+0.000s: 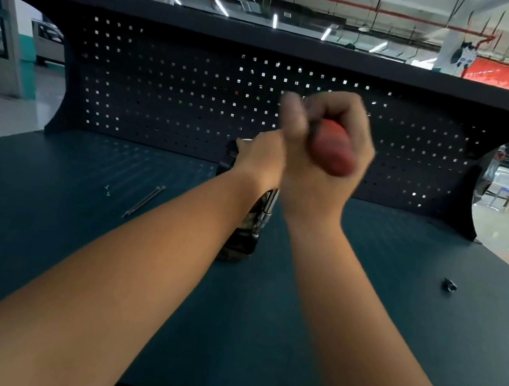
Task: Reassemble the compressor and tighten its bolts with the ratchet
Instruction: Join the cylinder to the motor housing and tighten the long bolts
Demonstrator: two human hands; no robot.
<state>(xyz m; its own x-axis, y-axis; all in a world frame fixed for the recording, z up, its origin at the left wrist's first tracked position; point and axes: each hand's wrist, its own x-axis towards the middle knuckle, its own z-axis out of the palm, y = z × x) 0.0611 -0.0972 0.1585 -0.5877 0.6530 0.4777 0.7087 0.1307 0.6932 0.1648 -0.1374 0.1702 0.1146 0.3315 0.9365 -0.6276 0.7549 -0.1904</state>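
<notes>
The compressor (240, 238) lies on the dark blue workbench (70, 228), mostly hidden behind my forearms. My right hand (325, 151) is blurred and grips the red handle of the ratchet (334, 149), whose metal shaft (270, 206) runs down to the compressor. My left hand (261, 156) rests on the far end of the compressor; its fingers are hidden, so I cannot tell whether it grips.
Two long bolts (143, 201) lie on the bench to the left, with a small screw (107, 190) beside them. A small black socket (449, 285) sits at the right. A dark pegboard (195, 97) closes off the back of the bench.
</notes>
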